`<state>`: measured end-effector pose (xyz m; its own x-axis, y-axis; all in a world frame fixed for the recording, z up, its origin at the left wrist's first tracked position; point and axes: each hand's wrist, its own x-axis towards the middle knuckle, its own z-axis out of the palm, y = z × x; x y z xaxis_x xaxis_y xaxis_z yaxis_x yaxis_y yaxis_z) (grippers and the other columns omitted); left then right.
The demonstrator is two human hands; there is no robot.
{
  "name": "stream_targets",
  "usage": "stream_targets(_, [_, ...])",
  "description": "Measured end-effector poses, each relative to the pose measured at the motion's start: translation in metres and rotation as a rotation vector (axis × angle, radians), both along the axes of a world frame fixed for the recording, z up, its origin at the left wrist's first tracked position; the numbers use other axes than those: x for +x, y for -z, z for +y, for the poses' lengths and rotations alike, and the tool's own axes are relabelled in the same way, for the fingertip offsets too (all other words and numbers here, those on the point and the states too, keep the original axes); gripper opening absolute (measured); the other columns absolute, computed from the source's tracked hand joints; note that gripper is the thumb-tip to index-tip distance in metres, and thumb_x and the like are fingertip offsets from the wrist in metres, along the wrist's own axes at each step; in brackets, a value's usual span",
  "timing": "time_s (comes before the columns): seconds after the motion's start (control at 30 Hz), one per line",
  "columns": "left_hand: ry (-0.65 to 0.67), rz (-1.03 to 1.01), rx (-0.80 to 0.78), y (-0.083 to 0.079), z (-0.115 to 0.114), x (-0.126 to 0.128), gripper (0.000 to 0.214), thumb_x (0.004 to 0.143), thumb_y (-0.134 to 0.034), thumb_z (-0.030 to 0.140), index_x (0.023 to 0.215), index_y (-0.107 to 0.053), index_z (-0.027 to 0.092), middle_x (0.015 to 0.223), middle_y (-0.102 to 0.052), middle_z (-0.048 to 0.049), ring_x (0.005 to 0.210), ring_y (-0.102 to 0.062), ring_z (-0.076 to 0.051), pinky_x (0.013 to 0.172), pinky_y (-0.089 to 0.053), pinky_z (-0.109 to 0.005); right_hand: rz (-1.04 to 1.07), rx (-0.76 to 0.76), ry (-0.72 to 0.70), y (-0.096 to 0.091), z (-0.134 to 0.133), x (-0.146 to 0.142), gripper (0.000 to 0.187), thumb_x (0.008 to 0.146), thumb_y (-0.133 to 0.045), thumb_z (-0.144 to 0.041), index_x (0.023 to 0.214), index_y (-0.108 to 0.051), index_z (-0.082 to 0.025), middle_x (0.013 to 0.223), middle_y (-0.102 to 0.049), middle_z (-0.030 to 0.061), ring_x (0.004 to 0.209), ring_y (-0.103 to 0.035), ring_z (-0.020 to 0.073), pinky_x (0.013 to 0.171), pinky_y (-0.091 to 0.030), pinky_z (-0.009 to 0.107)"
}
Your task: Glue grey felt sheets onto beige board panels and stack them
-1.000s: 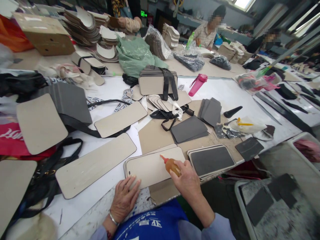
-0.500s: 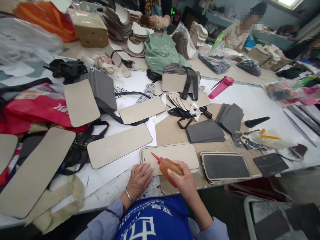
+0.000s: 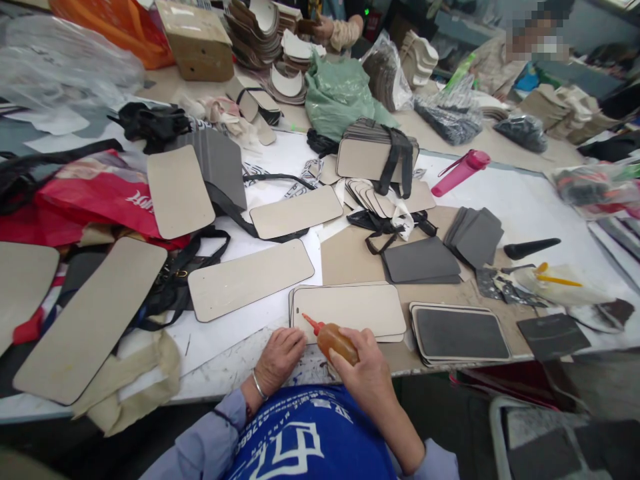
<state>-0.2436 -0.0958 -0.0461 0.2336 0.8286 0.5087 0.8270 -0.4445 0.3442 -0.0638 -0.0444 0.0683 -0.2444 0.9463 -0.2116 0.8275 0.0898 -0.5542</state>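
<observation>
My right hand [image 3: 364, 372] is closed round an amber glue bottle [image 3: 334, 339] with a red nozzle. The nozzle tip touches the left end of a beige board [image 3: 355, 308] that tops a small stack at the table's near edge. My left hand [image 3: 279, 358] lies flat, fingers spread, on the table beside that board's left corner. To the right of the stack sits a beige board with a dark grey panel [image 3: 460, 332] on it.
Several loose beige boards [image 3: 250, 279] lie to the left, over black straps and a red bag [image 3: 85, 200]. Grey panels [image 3: 421, 260], a strapped bundle [image 3: 375, 157], a pink bottle [image 3: 460, 172] and a black cone [image 3: 530, 248] lie beyond. Other people work at the far side.
The view has swung left and down. The bottle's nozzle has moved toward the board's left end, and my left hand has stayed flat beside the corner.
</observation>
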Motion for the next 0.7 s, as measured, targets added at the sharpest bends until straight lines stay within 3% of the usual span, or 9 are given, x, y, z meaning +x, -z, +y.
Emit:
stream_targets(0.3, [-0.009,0.006,-0.026,0.002,0.0,0.0,0.019,0.083,-0.048,0.012,0.097,-0.059,0.018,0.093,-0.066,-0.0061,0.092,-0.057,-0.018,0.079,-0.045,-0.035,-0.208,0.08,-0.079,-0.007,0.001,-0.001,0.028,0.074,-0.056,-0.026,0.102,-0.059,-0.024,0.082,-0.047,0.0027,0.073,-0.053,0.0169,0.061,-0.042,0.026])
stream_targets(0.7, [0.001,0.001,0.005,-0.007,0.005,0.001,0.018,0.08,-0.056,0.013,0.097,-0.059,0.017,0.089,-0.066,-0.006,0.09,-0.057,-0.019,0.076,-0.047,-0.034,-0.38,0.113,0.126,-0.01,0.017,0.069,0.029,0.076,-0.055,-0.03,0.104,-0.058,-0.027,0.083,-0.046,0.0006,0.069,-0.052,0.0127,0.057,-0.037,0.022])
